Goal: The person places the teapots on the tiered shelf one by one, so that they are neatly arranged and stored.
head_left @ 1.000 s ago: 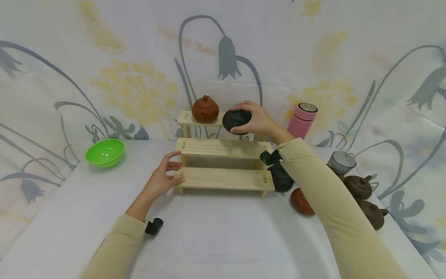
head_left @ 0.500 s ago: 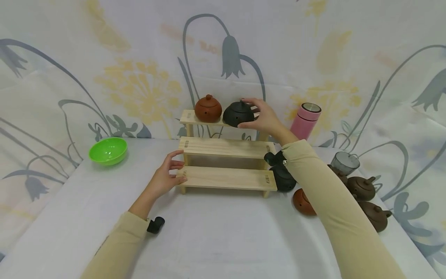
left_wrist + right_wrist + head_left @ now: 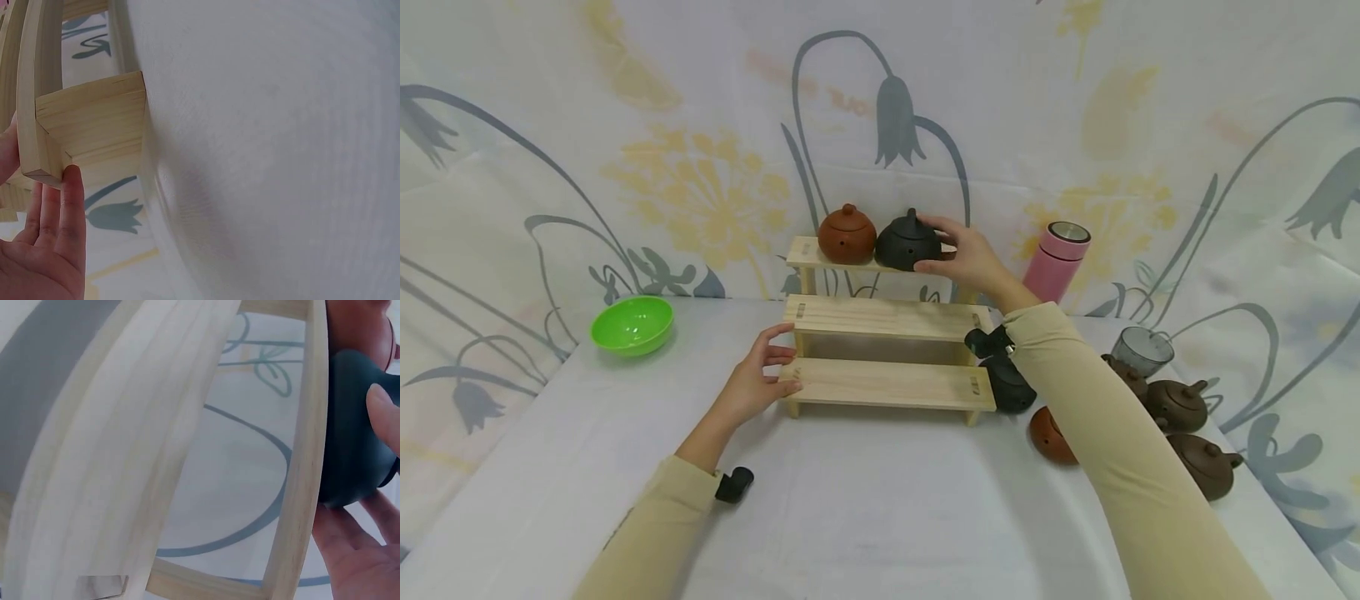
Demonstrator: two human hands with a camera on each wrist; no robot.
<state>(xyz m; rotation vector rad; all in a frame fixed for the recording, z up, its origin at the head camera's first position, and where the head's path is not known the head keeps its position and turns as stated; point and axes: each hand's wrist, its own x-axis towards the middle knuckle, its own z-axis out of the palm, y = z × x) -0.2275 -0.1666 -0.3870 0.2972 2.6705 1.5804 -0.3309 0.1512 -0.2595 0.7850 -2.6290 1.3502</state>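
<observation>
A tiered wooden display rack [image 3: 887, 383] stands on the table. On its top tier sits a reddish-brown teapot [image 3: 847, 234], and close against its right side a black teapot [image 3: 907, 242]. My right hand [image 3: 964, 255] grips this black teapot from the right. In the right wrist view the thumb lies on the body of the black teapot [image 3: 356, 431], and the fingers are at its other side. At the rack's left end my left hand [image 3: 755, 377] holds the lowest board [image 3: 40, 94], thumb on one face and fingers at the other.
A second black teapot [image 3: 1011, 387] and another reddish teapot [image 3: 1049, 435] stand right of the rack, partly behind my right sleeve. Several dark brown teapots [image 3: 1177, 405] and a glass cup [image 3: 1142, 350] are farther right. A pink flask [image 3: 1057, 262] and a green bowl [image 3: 632, 326] stand towards the back.
My right hand has turned the black teapot upright and lowered it onto the top tier, then moved it left beside the reddish-brown teapot. The left hand has stayed on the rack.
</observation>
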